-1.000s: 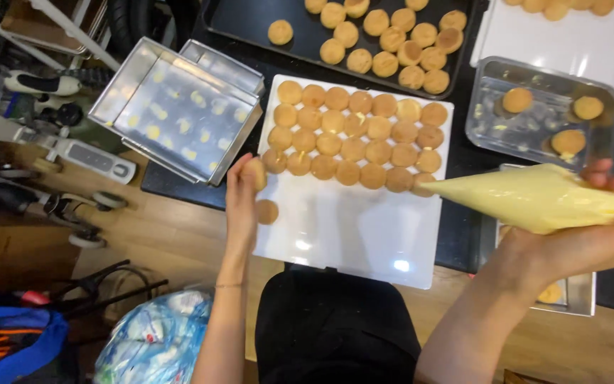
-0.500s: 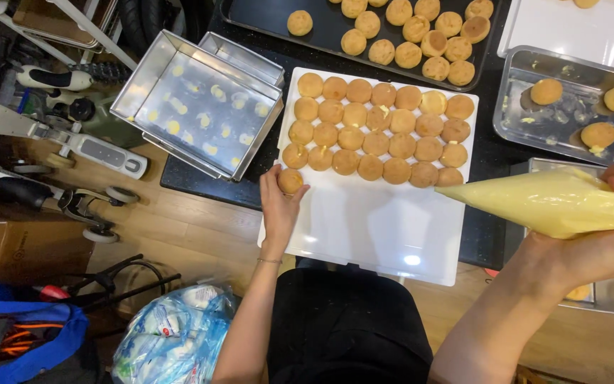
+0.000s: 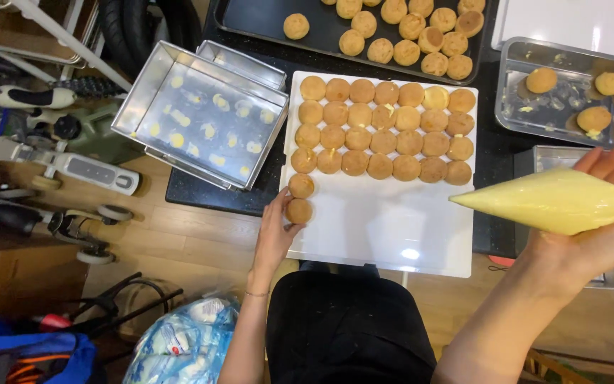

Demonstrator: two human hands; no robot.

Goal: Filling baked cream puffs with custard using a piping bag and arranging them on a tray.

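Both forearms are bare. The left hand [image 3: 273,238] carries a thin wrist bracelet [image 3: 256,293]. The garment [image 3: 346,331] is black.

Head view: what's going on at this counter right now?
A person stands over a white board covered with rows of small round golden pastries. The left hand touches a pastry at the board's near left corner, below the rows. The right hand holds a filled yellow piping bag off to the right, tip pointing toward the board. More pastries sit on a dark tray behind and in a metal pan at the right.
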